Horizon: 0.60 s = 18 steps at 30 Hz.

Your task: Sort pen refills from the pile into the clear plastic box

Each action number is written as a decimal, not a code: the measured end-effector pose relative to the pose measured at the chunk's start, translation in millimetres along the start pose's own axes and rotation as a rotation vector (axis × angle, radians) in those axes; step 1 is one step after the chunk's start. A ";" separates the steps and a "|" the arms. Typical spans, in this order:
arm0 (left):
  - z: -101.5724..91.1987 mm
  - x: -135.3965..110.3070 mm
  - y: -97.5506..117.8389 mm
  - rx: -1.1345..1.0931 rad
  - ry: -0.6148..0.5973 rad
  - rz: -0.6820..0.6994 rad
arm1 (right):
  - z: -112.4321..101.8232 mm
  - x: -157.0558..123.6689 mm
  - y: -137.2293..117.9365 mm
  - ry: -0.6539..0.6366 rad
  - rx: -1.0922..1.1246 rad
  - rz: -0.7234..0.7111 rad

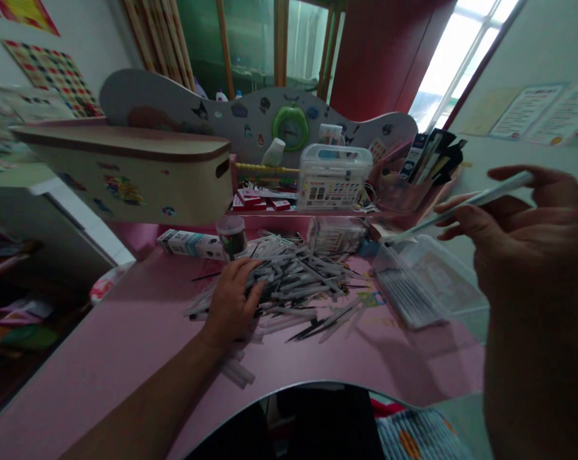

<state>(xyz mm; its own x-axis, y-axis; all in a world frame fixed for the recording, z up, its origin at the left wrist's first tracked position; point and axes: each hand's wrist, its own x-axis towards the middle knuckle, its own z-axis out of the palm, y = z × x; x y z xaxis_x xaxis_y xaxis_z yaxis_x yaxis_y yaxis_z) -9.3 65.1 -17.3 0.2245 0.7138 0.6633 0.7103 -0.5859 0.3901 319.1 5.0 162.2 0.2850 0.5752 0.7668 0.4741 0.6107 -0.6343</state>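
A slim pale pen (461, 207) is pinched between the thumb and fingers of my right hand (523, 230), raised at the right. It slants down to a darker tip above a clear plastic box (466, 306). Inside the box's near-left part lie several similar pens (408, 297) in a neat row. My left hand (234, 297) rests at the left side of a big loose heap of pale tubes and dark thin refills (298, 275). Its thumb and fingers are apart, the fingertips touching the heap. A few short pale tubes (238, 372) lie below that hand.
Behind the heap stand a clear round tub (231, 235), a long printed carton (190, 244) and a clear jar (337, 235). The shelf above carries a cream bin (135, 182), a clear carry case (335, 176), a green clock (289, 128) and a pen holder (404, 191). The pink desk (145, 358) has a curved front edge.
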 end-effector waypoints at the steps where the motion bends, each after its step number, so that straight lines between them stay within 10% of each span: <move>1: 0.6 -0.3 -0.2 0.004 0.000 0.006 | -10.5 8.6 5.6 -0.024 -0.048 0.006; 12: -0.4 -2.0 -0.7 0.021 0.021 0.044 | -68.6 15.4 87.6 -0.384 -0.610 0.474; 18: -1.6 -0.3 0.3 0.028 0.029 0.036 | -66.7 -3.5 124.4 -0.742 -0.813 0.461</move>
<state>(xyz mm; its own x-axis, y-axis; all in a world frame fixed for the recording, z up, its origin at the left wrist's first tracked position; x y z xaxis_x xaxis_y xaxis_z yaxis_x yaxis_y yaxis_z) -10.3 64.2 -16.3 0.2309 0.6808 0.6951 0.7208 -0.5995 0.3478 432.7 42.6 87.2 0.1426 0.9874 0.0687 0.9185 -0.1062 -0.3810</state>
